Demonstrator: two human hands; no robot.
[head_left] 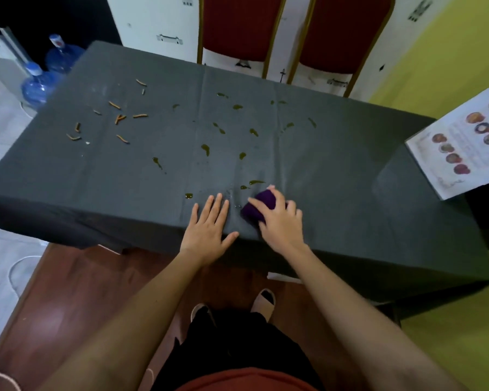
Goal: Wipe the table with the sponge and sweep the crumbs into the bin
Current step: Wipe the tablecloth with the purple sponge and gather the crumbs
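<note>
Two large blue translucent plastic water jugs [37, 83] stand on the floor at ten o'clock, just beyond the table's far left corner; whether they hold any water cannot be told.

The rectangular table under a dark grey cloth [336, 170] fills the middle of the view. Short orange-brown stick-shaped crumbs [119, 117] lie scattered at its ten o'clock part, well apart from both hands. Small yellow-green wet drops [206, 148] dot the cloth from the centre towards one o'clock, the closest ones just beside the hands.

The dark purple soft sponge [261, 206] sits on the cloth at six o'clock, near the table's front edge. The right hand [280, 221] covers it from above, fingers curled over its top and gripping it, wrist angled inward. The left hand [208, 221] lies flat on the cloth just beside the sponge at its nine o'clock, fingers straight and slightly spread, thumb stretched out towards the right hand, holding nothing.

Two red padded chairs with gold frames [237, 26] stand at twelve o'clock, and a white printed sheet with round food pictures [463, 145] lies at three o'clock.
</note>
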